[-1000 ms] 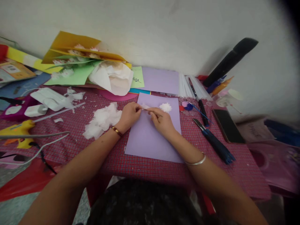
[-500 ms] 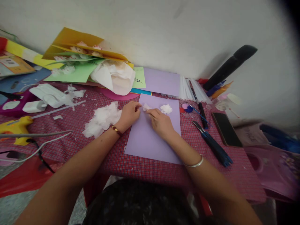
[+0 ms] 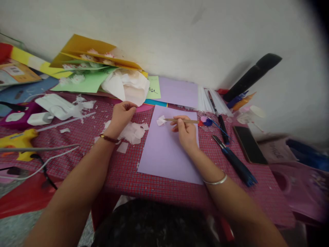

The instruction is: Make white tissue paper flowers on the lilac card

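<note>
My right hand [image 3: 187, 133] is closed round a pencil [image 3: 190, 121] held almost level, its pointed tip to the left. That tip meets the edge of a small white tissue paper piece [image 3: 161, 120] on the purple sheet [image 3: 164, 151]. Left of the sheet, my left hand [image 3: 122, 116] has thumb and fingertips pinched together; anything between them is too small to make out. Below and beside it lies a loose pile of white tissue paper squares [image 3: 135, 133], partly covered by the hand and wrist.
A retractable knife [image 3: 235, 161] and a phone [image 3: 249, 144] lie on the right. On the left are a yellow glue gun [image 3: 19, 142] and a power strip [image 3: 15, 118]. Folded coloured cards [image 3: 87, 77], crumpled white paper [image 3: 125, 85] and clear sticks [image 3: 204, 99] line the wall.
My left hand has moved left, off the purple sheet to the tissue pile. My right hand has shifted right, exposing the pencil and tissue piece. The white paper flower is now hidden behind it.
</note>
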`<state>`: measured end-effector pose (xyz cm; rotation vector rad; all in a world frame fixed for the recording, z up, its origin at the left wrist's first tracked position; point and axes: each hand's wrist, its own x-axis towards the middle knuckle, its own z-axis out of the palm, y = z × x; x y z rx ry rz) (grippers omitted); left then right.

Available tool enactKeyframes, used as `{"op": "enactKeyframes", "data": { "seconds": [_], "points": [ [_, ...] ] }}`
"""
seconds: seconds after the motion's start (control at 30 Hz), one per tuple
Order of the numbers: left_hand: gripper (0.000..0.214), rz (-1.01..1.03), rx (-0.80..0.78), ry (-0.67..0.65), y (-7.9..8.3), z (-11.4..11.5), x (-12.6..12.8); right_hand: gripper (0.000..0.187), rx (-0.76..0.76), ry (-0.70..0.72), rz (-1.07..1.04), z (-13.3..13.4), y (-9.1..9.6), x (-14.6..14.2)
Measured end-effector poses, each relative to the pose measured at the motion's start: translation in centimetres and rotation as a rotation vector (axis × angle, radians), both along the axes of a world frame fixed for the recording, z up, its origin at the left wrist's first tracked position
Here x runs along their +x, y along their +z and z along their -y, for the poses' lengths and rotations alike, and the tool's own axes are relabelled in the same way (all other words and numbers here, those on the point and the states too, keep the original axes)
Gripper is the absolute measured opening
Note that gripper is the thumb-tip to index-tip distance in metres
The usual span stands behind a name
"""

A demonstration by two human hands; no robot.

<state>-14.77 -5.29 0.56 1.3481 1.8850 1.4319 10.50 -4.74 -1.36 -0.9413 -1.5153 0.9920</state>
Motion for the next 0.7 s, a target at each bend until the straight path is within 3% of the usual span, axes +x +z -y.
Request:
{"op": "enactKeyframes", "data": {
  "seconds": [0.13, 0.3, 0.43, 0.57, 0.7],
  "points": [
    [0.012, -0.082, -0.048, -0.023, 1.0, 0.6, -2.0, 0.026, -0.046, -0.011, -0.135, 0.0, 0.1, 0.1],
    [0.017, -0.326, -0.246, -0.041, 1.9, 1.4, -5.4, 0.03, -0.327, 0.024, -0.286, -0.4, -0.8, 0.4],
    [0.015, -0.411, -0.356, -0.071, 0.9, 1.1, -6.8, 0.033, -0.405, 0.065, -0.276, -0.4, -1.3, 0.4],
    [0.012, -0.361, -0.348, -0.146, -0.6, 0.4, -6.7, 0.035, -0.411, 0.086, -0.245, -0.2, -1.2, 0.5],
    [0.012, -0.255, -0.311, -0.206, -1.0, 0.4, -6.3, 0.033, -0.4, 0.08, -0.231, -0.2, -1.1, 0.5]
  ]
}}
